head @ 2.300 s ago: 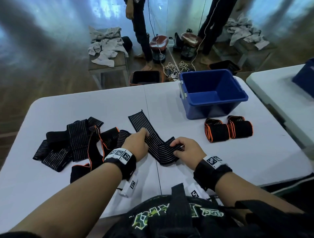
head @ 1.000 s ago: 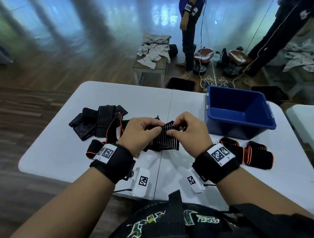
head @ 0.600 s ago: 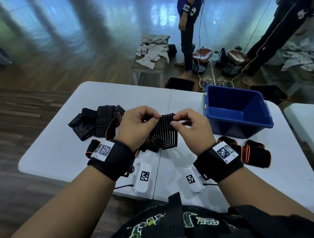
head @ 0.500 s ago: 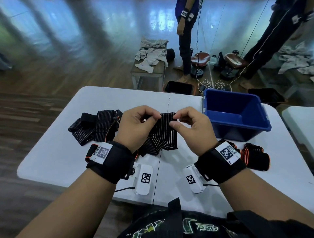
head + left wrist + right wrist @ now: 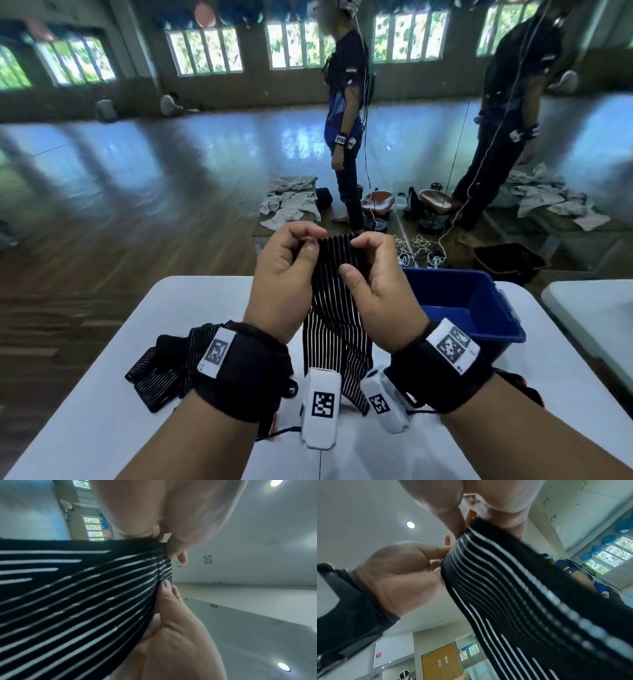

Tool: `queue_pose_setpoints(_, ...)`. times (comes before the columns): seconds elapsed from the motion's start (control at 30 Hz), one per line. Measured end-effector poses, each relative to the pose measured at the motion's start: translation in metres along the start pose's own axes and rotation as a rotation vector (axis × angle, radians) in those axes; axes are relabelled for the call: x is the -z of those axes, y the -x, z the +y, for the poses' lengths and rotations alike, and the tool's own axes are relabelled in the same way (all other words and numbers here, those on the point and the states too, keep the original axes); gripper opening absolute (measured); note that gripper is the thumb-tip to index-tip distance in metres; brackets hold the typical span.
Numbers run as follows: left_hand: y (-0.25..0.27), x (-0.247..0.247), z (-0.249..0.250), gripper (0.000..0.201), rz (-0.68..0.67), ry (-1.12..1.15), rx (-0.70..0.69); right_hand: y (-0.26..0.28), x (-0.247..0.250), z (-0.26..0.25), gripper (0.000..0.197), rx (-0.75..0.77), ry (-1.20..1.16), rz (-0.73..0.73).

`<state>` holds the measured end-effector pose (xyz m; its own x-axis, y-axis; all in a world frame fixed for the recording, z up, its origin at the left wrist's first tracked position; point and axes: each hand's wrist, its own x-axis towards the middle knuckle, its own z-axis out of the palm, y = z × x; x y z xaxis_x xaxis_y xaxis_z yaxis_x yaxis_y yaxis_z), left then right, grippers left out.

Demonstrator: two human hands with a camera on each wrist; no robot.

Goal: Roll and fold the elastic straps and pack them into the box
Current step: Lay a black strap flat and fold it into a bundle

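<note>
A black elastic strap with thin white stripes point(image 5: 334, 308) hangs upright above the white table point(image 5: 102, 411). My left hand point(image 5: 303, 245) pinches its top left corner and my right hand point(image 5: 351, 258) pinches its top right corner. The strap's lower end trails down to the table between my wrists. Seen close in the left wrist view, the strap point(image 5: 77, 601) is held at its edge by fingertips. In the right wrist view the same strap point(image 5: 522, 595) runs down from my right hand point(image 5: 467, 524). The blue box point(image 5: 479, 308) stands behind my right wrist.
A pile of loose black straps point(image 5: 161, 370) lies on the table's left side. A rolled strap with orange trim point(image 5: 527, 390) shows just past my right wrist. Two people stand on the wooden floor beyond the table, near benches with grey cloths point(image 5: 291, 202).
Both hands have lifted the striped strap off the table to hang in the air, held by its top corners. The head view has tilted upward.
</note>
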<state>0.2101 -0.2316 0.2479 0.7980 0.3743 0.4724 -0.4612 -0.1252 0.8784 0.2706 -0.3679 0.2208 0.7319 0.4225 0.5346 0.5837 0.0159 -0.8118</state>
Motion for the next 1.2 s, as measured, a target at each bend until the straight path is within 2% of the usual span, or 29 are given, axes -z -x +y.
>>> queue_pose_setpoints(0.1,-0.005,-0.005,0.004,0.020,-0.009,0.078,-0.019,-0.009,0.003,-0.006,0.030,0.044,0.032,0.078)
queue_pose_setpoints(0.23,0.004,-0.005,-0.008,0.021,-0.018,0.114,-0.016,-0.013,0.008,-0.006,0.029,0.039,0.053,0.153)
queue_pose_setpoints(0.37,0.016,-0.014,-0.019,0.019,-0.070,0.077,0.076,-0.007,0.005,-0.001,0.027,0.008,0.070,0.100)
queue_pose_setpoints(0.5,0.016,-0.021,-0.022,0.029,-0.080,0.055,0.148,-0.006,0.004,0.002,0.023,-0.026,0.076,0.083)
queue_pose_setpoints(0.63,0.012,-0.020,-0.024,0.042,-0.043,0.062,0.211,-0.002,0.005,0.011,0.025,-0.079,0.084,0.088)
queue_pose_setpoints(0.73,0.001,-0.016,-0.034,0.045,0.028,0.087,0.257,0.021,0.001,0.029,0.025,-0.124,0.103,0.025)
queue_pose_setpoints(0.8,-0.009,-0.012,-0.046,0.045,0.066,0.117,0.286,0.045,-0.004,0.046,0.030,-0.203,0.118,-0.082)
queue_pose_setpoints(0.93,-0.027,-0.005,-0.074,0.045,0.087,0.121,0.341,0.103,-0.015,0.084,0.043,-0.522,0.075,-0.296)
queue_pose_setpoints(1.03,-0.039,0.000,-0.100,0.045,0.088,0.068,0.403,0.139,-0.017,0.104,0.048,-0.673,0.100,-0.437)
queue_pose_setpoints(1.2,-0.053,0.006,-0.161,0.044,0.017,-0.095,0.539,0.184,-0.020,0.117,0.047,-0.855,0.067,-0.476)
